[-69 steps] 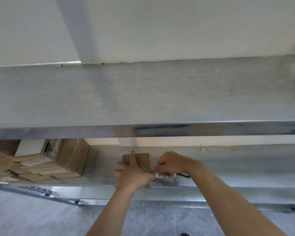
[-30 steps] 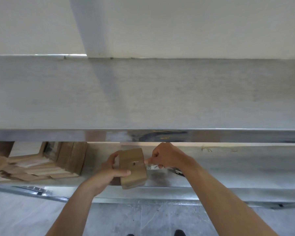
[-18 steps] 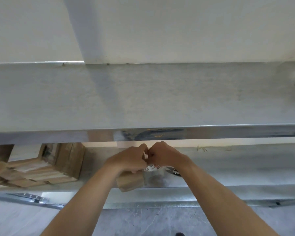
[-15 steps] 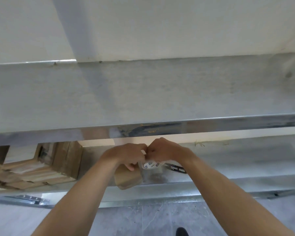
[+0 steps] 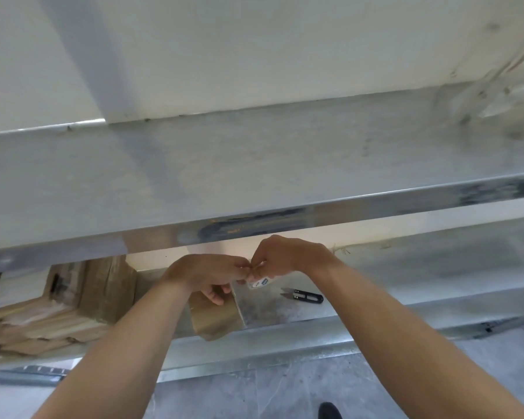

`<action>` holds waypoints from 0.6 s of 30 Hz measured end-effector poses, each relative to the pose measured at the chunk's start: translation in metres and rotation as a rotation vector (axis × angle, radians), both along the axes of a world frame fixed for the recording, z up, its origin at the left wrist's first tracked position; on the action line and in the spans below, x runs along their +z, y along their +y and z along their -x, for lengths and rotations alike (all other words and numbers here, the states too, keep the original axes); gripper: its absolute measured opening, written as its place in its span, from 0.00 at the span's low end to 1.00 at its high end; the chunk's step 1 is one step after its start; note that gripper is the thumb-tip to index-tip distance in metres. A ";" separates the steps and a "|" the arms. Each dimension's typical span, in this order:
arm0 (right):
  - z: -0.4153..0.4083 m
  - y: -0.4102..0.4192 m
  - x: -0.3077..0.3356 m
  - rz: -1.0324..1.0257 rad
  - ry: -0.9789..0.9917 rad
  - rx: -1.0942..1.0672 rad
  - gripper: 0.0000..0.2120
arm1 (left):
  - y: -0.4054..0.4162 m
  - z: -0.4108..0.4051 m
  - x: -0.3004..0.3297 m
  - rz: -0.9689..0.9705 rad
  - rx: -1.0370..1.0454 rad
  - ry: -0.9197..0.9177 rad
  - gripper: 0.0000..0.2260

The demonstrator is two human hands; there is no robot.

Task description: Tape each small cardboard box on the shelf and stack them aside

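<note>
A small brown cardboard box (image 5: 217,320) lies on the lower metal shelf (image 5: 375,322), below my hands. My right hand (image 5: 280,257) grips a clear tape roll (image 5: 258,282) with a white and blue label. My left hand (image 5: 212,272) meets it, its thumb and forefinger pinching at the tape's end beside the right fingertips. The lower fingers of my left hand curl just above the box. Most of the roll is hidden by my fingers.
Small black snips (image 5: 303,296) lie on the shelf right of the roll. A heap of flat cardboard boxes (image 5: 52,316) fills the shelf's left end. The upper shelf (image 5: 254,176) juts out above my hands. A dark shoe tip (image 5: 329,411) shows on the grey floor.
My left hand let go of the box, which now lies on the shelf, and came up to the tape roll in my right hand. The snips have come into view.
</note>
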State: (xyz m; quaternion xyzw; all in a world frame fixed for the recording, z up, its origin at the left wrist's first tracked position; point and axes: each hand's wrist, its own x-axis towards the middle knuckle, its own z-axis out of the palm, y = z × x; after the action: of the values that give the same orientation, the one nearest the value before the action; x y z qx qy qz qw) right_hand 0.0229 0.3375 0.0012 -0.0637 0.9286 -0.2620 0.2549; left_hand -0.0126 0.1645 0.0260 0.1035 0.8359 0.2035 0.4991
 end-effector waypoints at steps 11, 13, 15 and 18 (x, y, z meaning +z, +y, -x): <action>-0.007 -0.003 0.013 -0.063 0.026 -0.009 0.19 | 0.005 -0.004 0.005 0.032 0.036 -0.021 0.14; -0.014 0.000 0.014 -0.037 0.082 -0.011 0.20 | 0.006 -0.004 0.004 0.039 0.008 -0.024 0.14; -0.021 0.002 0.012 -0.020 0.113 -0.023 0.20 | 0.006 -0.004 0.002 0.043 -0.017 -0.020 0.13; -0.034 0.009 0.009 0.113 0.144 -0.118 0.19 | 0.005 -0.002 -0.001 0.026 -0.022 -0.022 0.11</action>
State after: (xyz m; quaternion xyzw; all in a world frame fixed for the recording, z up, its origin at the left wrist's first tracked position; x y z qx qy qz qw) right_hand 0.0569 0.3462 0.0102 -0.0417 0.9304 -0.3232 0.1679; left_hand -0.0102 0.1692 0.0251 0.1038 0.8317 0.1883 0.5119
